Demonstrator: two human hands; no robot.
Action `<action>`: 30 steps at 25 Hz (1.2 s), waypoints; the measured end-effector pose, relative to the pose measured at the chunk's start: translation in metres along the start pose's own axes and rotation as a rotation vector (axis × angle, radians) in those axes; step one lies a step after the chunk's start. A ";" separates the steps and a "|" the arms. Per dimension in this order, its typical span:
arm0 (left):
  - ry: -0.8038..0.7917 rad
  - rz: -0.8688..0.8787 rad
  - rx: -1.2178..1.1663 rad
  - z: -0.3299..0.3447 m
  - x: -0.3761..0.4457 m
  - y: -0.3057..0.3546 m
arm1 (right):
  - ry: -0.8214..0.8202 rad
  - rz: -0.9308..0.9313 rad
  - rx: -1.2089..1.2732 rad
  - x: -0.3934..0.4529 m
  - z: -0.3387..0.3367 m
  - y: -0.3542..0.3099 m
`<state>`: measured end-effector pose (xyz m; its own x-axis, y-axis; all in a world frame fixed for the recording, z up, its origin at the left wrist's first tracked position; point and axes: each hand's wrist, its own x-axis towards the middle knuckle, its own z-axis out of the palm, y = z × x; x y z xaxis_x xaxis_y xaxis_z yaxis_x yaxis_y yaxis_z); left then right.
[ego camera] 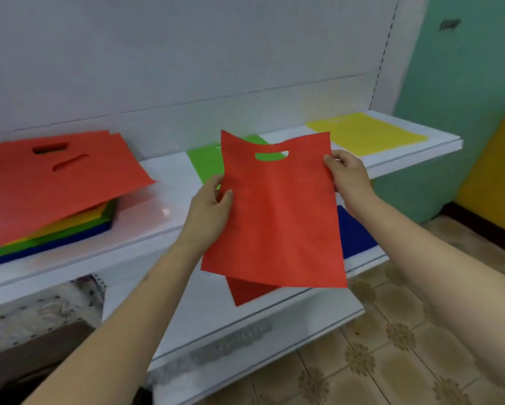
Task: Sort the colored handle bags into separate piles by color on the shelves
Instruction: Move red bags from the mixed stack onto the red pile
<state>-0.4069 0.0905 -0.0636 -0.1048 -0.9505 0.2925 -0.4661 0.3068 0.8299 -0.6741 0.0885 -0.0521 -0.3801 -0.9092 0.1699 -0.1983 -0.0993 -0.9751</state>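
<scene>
I hold a red handle bag [277, 211] flat in the air in front of the shelves. My left hand [209, 209] pinches its left edge and my right hand [347, 176] grips its upper right edge. On the upper shelf [169, 182], a mixed stack [55, 182] lies at the left with red bags on top and yellow, green and blue edges beneath. A green bag [204, 163] lies behind the held bag. A yellow bag [368, 133] lies at the shelf's right end. On the lower shelf [274, 311], another red bag [251, 292] and a blue bag [353, 232] lie partly hidden.
A white back panel [187, 54] rises behind the shelves. A green wall [449, 97] and a yellow surface [499, 171] stand at the right. Patterned floor tiles [391, 346] spread below. A patterned cloth [41, 314] shows under the upper shelf at the left.
</scene>
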 end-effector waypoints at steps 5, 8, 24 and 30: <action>-0.138 -0.044 -0.105 0.087 -0.057 -0.034 | 0.070 0.007 -0.045 -0.014 -0.045 0.080; -0.267 -0.136 -0.186 0.117 -0.088 -0.072 | 0.126 0.052 -0.086 -0.024 -0.055 0.132; -0.005 -0.935 -0.527 0.191 -0.004 -0.335 | -0.354 0.706 -0.166 0.012 0.059 0.351; 0.078 -1.027 -0.466 0.201 0.030 -0.399 | -0.433 0.813 -0.196 0.000 0.081 0.426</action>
<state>-0.4005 -0.0706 -0.4814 0.2018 -0.7622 -0.6150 0.0751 -0.6141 0.7857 -0.6853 0.0133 -0.4788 -0.1076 -0.7446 -0.6588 -0.1826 0.6662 -0.7231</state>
